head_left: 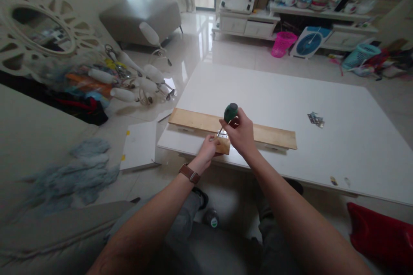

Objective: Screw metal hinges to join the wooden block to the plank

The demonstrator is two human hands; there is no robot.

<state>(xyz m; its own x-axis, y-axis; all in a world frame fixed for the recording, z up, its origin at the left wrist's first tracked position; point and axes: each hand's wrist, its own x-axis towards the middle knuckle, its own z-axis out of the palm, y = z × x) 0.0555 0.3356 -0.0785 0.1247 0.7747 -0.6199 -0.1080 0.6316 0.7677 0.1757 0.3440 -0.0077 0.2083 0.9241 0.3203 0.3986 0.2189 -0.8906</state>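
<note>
My right hand [240, 131] is closed around the green handle of a screwdriver [230, 112], whose shaft slants down and left to a silver metal hinge [222, 133]. That hinge lies where a long wooden board [274, 134] meets a small wooden block [223, 148]. The block juts toward me past the front edge of the white table [258, 86]. My left hand [208, 148] grips the block's left side, its fingertips close to the screwdriver tip. Whether a screw sits under the tip is too small to tell.
Loose metal hinges [316, 119] lie on the table's right part. Two small items, one a brass-coloured piece [333, 180], rest near its front edge. A white box [139, 145] stands on the floor at left. A red object [377, 236] is at lower right, a bottle [211, 218] below.
</note>
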